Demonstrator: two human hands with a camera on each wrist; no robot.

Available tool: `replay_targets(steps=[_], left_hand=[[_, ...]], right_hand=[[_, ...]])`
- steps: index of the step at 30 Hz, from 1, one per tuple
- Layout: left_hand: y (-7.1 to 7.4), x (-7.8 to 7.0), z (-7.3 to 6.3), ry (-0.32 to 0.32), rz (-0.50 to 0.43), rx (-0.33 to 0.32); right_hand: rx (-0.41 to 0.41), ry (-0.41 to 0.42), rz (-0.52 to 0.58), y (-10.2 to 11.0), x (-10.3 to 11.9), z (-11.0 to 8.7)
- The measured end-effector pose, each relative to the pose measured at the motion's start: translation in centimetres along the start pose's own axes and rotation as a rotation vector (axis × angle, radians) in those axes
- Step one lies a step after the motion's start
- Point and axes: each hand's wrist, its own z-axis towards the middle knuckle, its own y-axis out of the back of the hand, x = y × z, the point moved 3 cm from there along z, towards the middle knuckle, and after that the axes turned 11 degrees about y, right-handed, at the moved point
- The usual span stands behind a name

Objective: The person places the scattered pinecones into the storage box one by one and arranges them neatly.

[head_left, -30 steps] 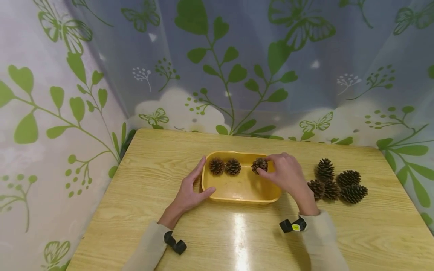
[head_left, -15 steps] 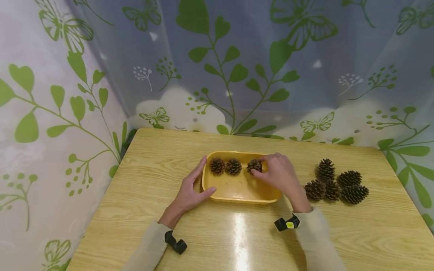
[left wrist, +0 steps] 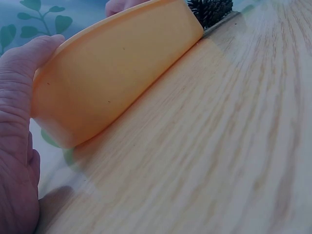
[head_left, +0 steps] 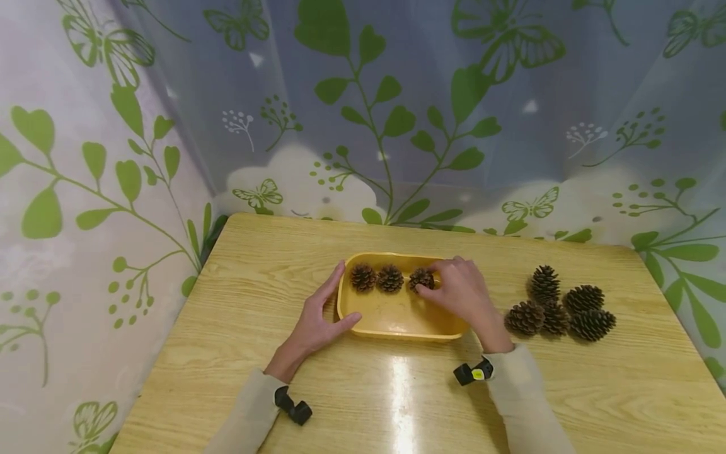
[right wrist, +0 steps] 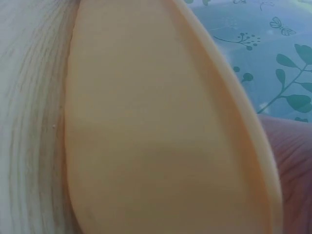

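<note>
A yellow plastic box (head_left: 386,325) stands on the table. Two pine cones (head_left: 363,278) (head_left: 390,279) sit side by side along its far wall. My right hand (head_left: 460,293) reaches over the right end and pinches a third pine cone (head_left: 421,279) just right of them, inside the box. My left hand (head_left: 314,321) rests against the left end, fingers straight and spread, thumb at the front rim. In the left wrist view, the left thumb (left wrist: 29,58) touches the rim of the box (left wrist: 112,73). The right wrist view shows the box's outer wall (right wrist: 146,107), with the held cone hidden.
Several more pine cones (head_left: 554,318) lie clustered on the wooden table (head_left: 227,302) to the right of the box. A curtain (head_left: 420,126) with leaf and butterfly prints hangs behind the table and along its left side.
My right hand has moved left with its pine cone, bringing it closer to the two cones in the box. The left hand and the box have stayed put.
</note>
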Motion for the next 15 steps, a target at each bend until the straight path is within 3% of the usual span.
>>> replay_targets(steps=[15], left_hand=[[-0.05,-0.06,-0.14,0.028,0.014,-0.005]], right_hand=[[-0.008,-0.014,-0.040,-0.44,0.19,-0.03]])
